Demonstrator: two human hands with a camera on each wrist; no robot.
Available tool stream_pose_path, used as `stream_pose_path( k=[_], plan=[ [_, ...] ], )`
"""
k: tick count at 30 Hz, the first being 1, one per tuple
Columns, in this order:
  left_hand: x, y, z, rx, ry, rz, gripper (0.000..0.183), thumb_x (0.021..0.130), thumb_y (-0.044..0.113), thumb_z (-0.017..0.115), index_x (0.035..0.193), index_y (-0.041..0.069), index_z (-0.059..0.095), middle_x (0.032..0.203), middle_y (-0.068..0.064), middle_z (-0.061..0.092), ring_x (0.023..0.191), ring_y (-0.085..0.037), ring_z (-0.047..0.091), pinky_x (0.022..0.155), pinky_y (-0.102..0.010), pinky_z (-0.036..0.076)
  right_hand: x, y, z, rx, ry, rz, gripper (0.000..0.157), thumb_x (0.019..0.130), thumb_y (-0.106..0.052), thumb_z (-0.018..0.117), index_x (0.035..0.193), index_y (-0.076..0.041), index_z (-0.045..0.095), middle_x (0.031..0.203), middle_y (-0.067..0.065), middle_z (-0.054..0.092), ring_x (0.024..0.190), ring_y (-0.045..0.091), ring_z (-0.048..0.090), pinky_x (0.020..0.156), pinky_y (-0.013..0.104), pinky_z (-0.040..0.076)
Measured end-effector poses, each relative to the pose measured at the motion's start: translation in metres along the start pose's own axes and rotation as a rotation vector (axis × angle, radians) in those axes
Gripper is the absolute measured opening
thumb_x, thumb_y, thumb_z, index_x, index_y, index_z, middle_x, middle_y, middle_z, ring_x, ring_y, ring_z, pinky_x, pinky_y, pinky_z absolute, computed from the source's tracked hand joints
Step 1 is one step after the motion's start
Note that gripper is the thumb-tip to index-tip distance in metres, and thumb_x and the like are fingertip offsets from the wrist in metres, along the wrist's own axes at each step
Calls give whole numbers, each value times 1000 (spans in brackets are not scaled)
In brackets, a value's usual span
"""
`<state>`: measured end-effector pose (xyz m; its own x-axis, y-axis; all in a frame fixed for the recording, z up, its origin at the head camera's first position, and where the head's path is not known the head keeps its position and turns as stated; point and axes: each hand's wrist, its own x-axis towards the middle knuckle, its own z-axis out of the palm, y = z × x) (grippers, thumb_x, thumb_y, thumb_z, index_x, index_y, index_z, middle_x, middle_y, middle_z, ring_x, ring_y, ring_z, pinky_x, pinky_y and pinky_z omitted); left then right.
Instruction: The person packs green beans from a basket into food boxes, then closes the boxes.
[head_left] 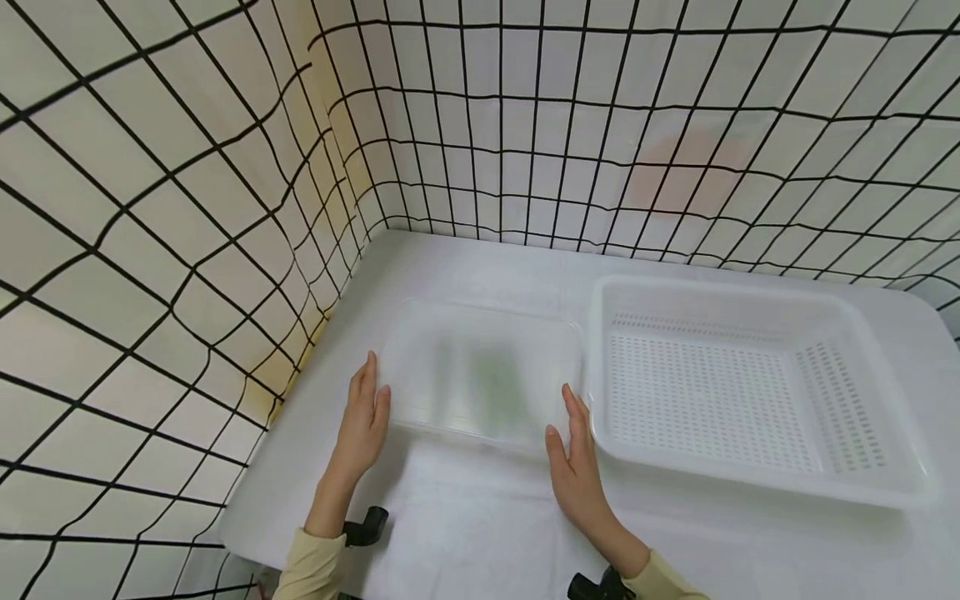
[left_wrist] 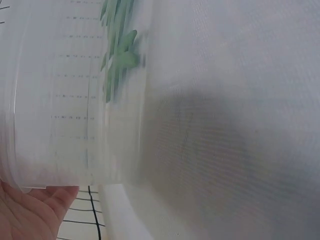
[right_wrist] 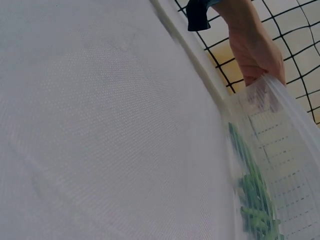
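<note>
A translucent plastic container (head_left: 420, 367) with a lid sits on the white-covered table, long side toward me. Blurred green pieces (head_left: 498, 379) show through its top; in the left wrist view several slender green stalks (left_wrist: 117, 55) lie low behind the ribbed wall. Against the container's left end rests my left hand (head_left: 363, 425), fingers extended and thumb near the front corner. My right hand (head_left: 577, 471) is at its right end, fingers straight, between the container and a white basket. In the right wrist view the left hand (right_wrist: 257, 52) touches the far end just under the rim.
The white perforated basket (head_left: 697, 400) stands close to the container's right side. Black wire mesh (head_left: 501, 150) rises along the back and left edges of the table (head_left: 465, 508). A wrist camera mount (head_left: 366, 527) sits on my left forearm, another (head_left: 600, 586) on my right.
</note>
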<state>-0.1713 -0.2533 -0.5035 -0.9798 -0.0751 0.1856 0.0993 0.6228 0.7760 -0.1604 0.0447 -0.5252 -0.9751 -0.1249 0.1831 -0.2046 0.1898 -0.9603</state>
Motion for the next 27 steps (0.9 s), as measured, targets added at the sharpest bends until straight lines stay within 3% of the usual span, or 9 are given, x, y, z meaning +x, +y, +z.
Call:
stream_pose_path(
  k=[8, 13, 16, 22, 25, 27],
  plan=[
    [12, -7, 5, 11, -17, -13, 58, 105, 25, 33, 152, 5, 6, 149, -26, 18, 135, -40, 24, 105, -55, 23, 9, 3, -2, 16, -15, 22, 58, 102, -10, 43, 153, -12, 16, 155, 9, 11, 141, 31, 4, 105, 62, 14],
    [13, -8, 6, 56, -36, -45, 58, 105, 23, 34, 152, 1, 7, 149, -27, 18, 136, -40, 20, 107, -55, 21, 5, -1, -4, -88, -76, 99, 64, 102, -22, 46, 154, -14, 11, 156, 13, 4, 141, 36, 0, 103, 66, 12],
    [14, -7, 4, 101, -43, -50, 58, 105, 20, 35, 151, -2, 8, 148, -30, 19, 136, -42, 21, 106, -56, 21, -4, -7, -7, -190, -140, 104, 71, 100, -29, 50, 154, -14, 6, 156, 17, 0, 140, 41, -1, 99, 71, 13],
    [12, -4, -6, 178, -66, -81, 61, 104, 26, 37, 150, -4, 10, 147, -33, 19, 134, -47, 18, 104, -60, 21, -27, -25, -27, -268, -348, 120, 79, 97, -38, 54, 154, -17, 4, 157, 11, -1, 141, 35, 5, 100, 66, 19],
    [10, 0, -15, 247, -78, -89, 66, 103, 31, 41, 149, -6, 12, 147, -35, 17, 134, -51, 15, 101, -64, 21, -35, -38, -50, -295, -518, 125, 74, 96, -43, 53, 154, -23, 10, 156, 2, 12, 139, 29, 18, 103, 55, 28],
    [11, 6, -21, 308, -86, -54, 68, 101, 32, 45, 148, -8, 15, 147, -36, 17, 133, -53, 15, 100, -65, 22, -33, -49, -70, -291, -662, 143, 67, 97, -44, 51, 153, -28, 18, 152, -4, 23, 134, 26, 30, 100, 45, 37]
  ],
)
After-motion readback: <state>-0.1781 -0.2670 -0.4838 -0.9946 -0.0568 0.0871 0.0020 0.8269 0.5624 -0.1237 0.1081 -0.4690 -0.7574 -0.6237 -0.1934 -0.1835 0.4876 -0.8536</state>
